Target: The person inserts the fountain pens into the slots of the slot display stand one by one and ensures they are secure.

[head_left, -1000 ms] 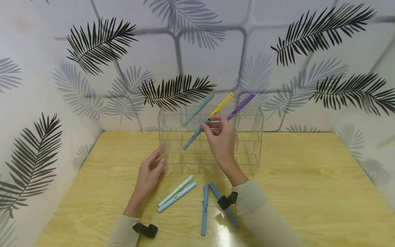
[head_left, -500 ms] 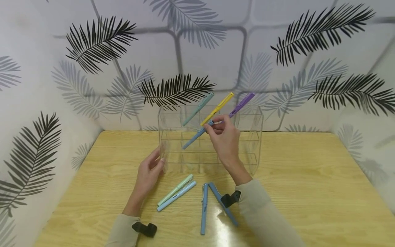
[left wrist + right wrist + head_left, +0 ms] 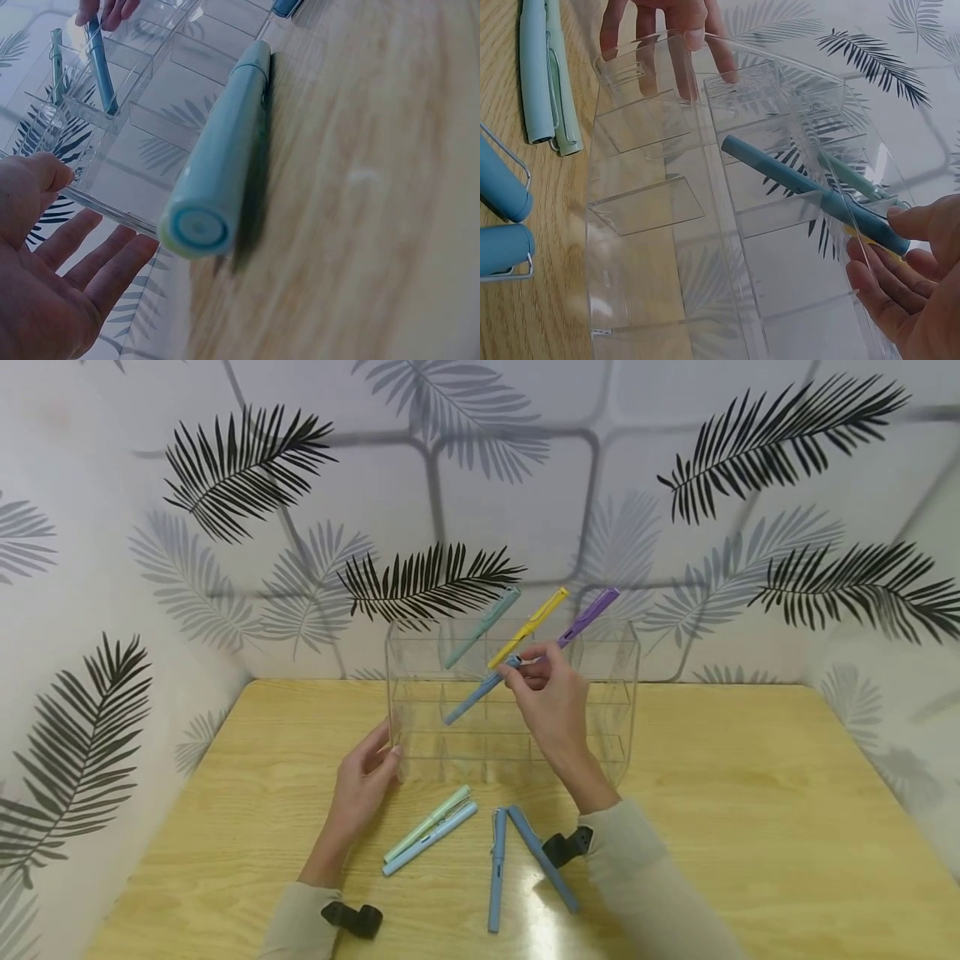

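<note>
With thumb and fingertips, my right hand (image 3: 551,702) pinches a blue fountain pen (image 3: 476,695) near its clip end. The pen slants down to the left, its lower end within a compartment in the middle of the clear pen organizer (image 3: 626,693). My left hand (image 3: 363,781) holds the organizer's left side, thumb at the front edge and fingers along the side wall (image 3: 97,262). A teal pen (image 3: 480,631), a yellow pen (image 3: 528,628) and a purple pen (image 3: 588,617) lean in the upper row, the purple one's lower part behind my right hand.
On the wooden table (image 3: 712,777) before the organizer lie a pale green pen (image 3: 427,823), a light blue pen (image 3: 430,839) and two darker blue pens, one upright in view (image 3: 497,868), one slanted (image 3: 543,860). A patterned wall (image 3: 510,510) stands close behind.
My right hand has moved slightly right and down, and the blue pen has tilted flatter, uncovering more of the yellow pen. The left hand stays at the organizer's side.
</note>
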Motion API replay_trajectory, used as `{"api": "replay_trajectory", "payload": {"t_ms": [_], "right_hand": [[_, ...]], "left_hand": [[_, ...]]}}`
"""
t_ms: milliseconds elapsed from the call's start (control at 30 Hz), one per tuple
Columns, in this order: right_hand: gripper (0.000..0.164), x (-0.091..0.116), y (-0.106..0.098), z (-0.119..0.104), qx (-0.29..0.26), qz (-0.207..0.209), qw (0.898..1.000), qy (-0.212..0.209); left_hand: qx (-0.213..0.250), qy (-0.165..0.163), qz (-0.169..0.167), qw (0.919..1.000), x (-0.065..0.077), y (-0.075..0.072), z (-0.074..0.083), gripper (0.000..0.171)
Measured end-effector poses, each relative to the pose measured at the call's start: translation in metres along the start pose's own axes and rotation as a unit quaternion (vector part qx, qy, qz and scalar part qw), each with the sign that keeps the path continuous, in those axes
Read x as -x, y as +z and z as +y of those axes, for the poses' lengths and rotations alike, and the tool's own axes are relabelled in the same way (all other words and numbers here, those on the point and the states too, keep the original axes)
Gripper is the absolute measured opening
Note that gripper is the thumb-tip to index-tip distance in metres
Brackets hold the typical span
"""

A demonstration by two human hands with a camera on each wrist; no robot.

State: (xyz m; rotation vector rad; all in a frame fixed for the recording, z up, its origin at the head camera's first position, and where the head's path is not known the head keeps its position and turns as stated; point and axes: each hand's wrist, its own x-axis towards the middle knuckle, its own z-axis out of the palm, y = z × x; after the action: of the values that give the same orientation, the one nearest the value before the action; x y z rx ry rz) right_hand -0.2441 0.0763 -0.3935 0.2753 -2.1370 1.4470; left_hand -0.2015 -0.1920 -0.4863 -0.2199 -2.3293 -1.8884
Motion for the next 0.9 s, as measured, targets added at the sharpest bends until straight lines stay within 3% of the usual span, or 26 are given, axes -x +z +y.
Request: {"api": "replay_trajectory", "payload": {"t_ms": [300,500,900], "right_hand": [[0.020,0.014,-0.026,0.000,-0.025,0.027,0.999,-0.002],[0.017,0.031,-0.041,-0.002,-0.025,0.010,0.999,-0.017],[0.015,0.075,-0.053,0.023,-0.002,-0.072,0.995,0.067]], "left_hand": [[-0.003,0.004,0.004,1.0000,0.000,0.001,0.000,0.050],[0.003,0.002,0.008,1.0000,0.000,0.002,0.000,0.049],[0.009,-0.004,0.012,0.9999,0.000,0.003,0.002,0.048]]}}
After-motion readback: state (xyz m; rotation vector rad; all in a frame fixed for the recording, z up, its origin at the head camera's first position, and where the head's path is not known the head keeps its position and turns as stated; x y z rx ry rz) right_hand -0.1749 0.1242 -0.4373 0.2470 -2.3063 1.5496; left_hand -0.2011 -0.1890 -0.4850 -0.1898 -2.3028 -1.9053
